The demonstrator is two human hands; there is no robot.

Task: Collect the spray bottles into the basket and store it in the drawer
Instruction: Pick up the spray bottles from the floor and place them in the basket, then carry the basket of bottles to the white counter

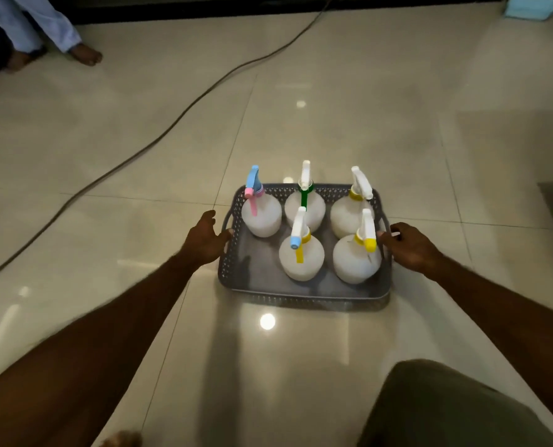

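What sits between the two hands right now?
The basket with five spray bottles upright inside; left hand and right hand at its sides, head view.

Left hand [204, 238] fingertips hidden behind basket [304, 290] handle; right hand [409, 245] grip obscured by bottle. Bystander [27, 24] cut off at top edge.

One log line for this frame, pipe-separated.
phase: lift basket | basket: on floor, five spray bottles upright inside | left hand: at left handle | right hand: at right handle | drawer: not visible
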